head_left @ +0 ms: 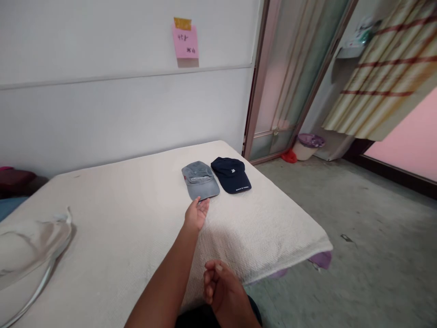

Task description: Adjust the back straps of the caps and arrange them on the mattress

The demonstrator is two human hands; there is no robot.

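Note:
A grey baseball cap (197, 171) lies on the pale bedspread with its brim toward me. My left hand (197, 215) reaches out to the front edge of that brim, thumb at the top and fingers at its underside. Close beside it on the right rests a navy baseball cap (229, 171) with small white lettering on its brim. Low in the view, my right hand (223, 287) hovers near the bed's front edge, its fingers loosely curled and nothing visible in them.
The bed (129, 218) has a white textured cover. A whitish bag with a strap (30, 250) lies at the left. A pink note (185, 43) is taped to the wall. Beyond the bed are a sliding door (287, 68), a bin (307, 146) and a curtain (382, 77).

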